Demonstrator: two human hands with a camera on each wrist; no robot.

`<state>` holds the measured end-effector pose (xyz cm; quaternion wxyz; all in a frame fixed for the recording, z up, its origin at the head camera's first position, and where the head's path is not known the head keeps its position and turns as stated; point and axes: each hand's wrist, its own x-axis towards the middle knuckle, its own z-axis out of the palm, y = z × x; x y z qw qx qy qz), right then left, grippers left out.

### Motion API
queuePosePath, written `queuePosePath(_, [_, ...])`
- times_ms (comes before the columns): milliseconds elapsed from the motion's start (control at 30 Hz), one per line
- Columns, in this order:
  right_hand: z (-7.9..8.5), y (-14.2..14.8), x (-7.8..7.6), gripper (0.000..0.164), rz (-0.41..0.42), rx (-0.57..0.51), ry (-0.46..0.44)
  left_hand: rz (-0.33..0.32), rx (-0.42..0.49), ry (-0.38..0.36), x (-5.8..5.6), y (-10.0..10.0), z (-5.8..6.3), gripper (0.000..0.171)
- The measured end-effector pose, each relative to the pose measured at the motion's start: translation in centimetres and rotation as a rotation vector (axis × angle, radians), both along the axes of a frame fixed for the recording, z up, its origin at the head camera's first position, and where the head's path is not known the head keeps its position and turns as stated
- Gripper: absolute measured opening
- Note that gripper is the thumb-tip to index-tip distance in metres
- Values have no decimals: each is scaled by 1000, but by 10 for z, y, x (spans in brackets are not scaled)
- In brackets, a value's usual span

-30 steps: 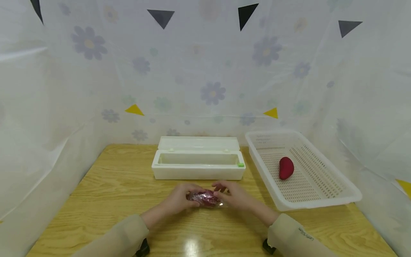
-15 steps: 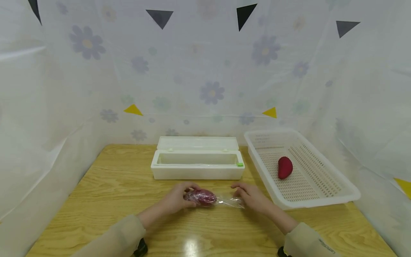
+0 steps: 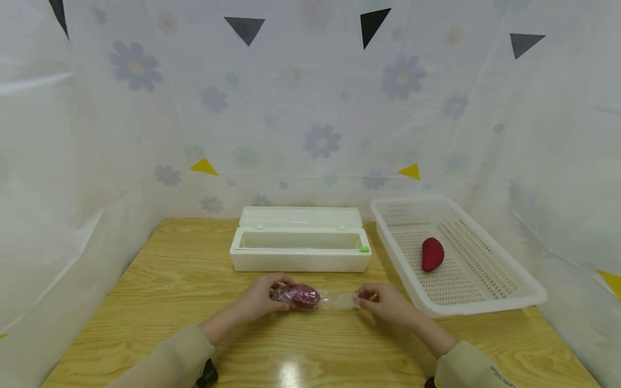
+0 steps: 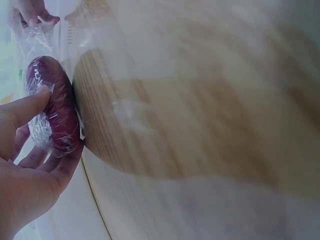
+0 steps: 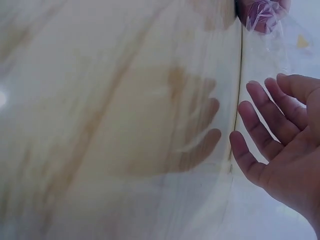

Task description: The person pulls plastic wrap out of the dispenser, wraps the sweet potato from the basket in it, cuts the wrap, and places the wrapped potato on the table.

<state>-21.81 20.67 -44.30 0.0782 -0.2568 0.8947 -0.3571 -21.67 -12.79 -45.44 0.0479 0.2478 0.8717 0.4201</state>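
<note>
A purple-red sweet potato (image 3: 303, 296) wrapped in clear cling film lies over the front middle of the table. My left hand (image 3: 260, 296) grips its left end; in the left wrist view the thumb presses on the film and the fingers curl beneath the sweet potato (image 4: 60, 115). A twisted tail of cling film (image 3: 337, 300) runs out to the right. My right hand (image 3: 385, 304) pinches the end of that tail between thumb and forefinger. In the right wrist view, the other fingers of the right hand (image 5: 280, 125) are spread and loosely bent.
Behind the hands stands a long white cling film box (image 3: 301, 262), its lid raised and a green slider (image 3: 364, 249) at its right end. To the right, a white perforated basket (image 3: 480, 310) holds a dark red, curved vegetable-like thing (image 3: 432, 254). The wooden table (image 3: 160, 285) meets a patterned curtain.
The right hand has moved right from beside the sweet potato, drawing the film tail out, and now pinches its end. The left hand has shifted slightly left with the sweet potato.
</note>
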Motion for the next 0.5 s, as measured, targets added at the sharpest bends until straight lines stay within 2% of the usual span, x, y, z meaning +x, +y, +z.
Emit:
queuePosePath(133, [1, 0, 0, 12, -22, -3, 10, -3, -7, -5, 0, 0, 0, 46])
queuePosePath(367, [10, -5, 2, 16, -9, -132, 18, -3, -19, 15, 0, 3, 2, 45])
queuePosePath(500, [16, -11, 3, 17, -2, -149, 15, -1, -22, 11, 1, 5, 5, 44])
